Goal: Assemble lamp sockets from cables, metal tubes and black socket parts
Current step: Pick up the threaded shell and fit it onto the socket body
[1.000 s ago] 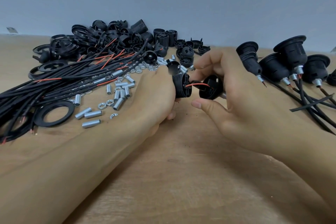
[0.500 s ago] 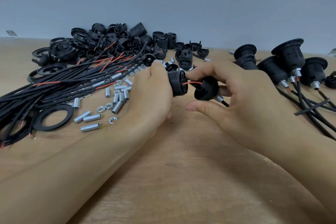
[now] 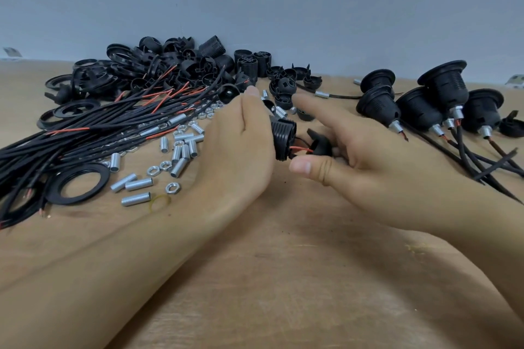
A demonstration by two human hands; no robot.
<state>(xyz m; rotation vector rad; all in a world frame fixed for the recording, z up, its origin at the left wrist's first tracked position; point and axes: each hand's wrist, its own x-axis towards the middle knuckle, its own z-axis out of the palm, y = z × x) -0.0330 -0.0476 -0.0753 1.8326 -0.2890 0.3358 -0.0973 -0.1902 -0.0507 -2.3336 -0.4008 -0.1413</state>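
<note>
My left hand [image 3: 241, 144] grips a black threaded socket body [image 3: 283, 136] just above the wooden table [image 3: 283, 278]; its fingers are hidden behind the part. A red wire [image 3: 300, 148] runs from that body to a black socket cap [image 3: 321, 144]. My right hand [image 3: 377, 156] holds the cap with its lower fingers, while its forefinger and thumb stick out straight. The two parts sit a small gap apart.
A bundle of black and red cables [image 3: 99, 133] lies at left, beside loose metal tubes [image 3: 181, 150], nuts [image 3: 172, 187] and a black ring [image 3: 76, 183]. Black socket parts [image 3: 170, 71] are heaped at the back. Several assembled sockets [image 3: 445, 91] with cables stand at right.
My right forefinger and thumb have straightened and let go of the cap's top. The cap has tilted and stays close to the socket body. Both hands dropped slightly.
</note>
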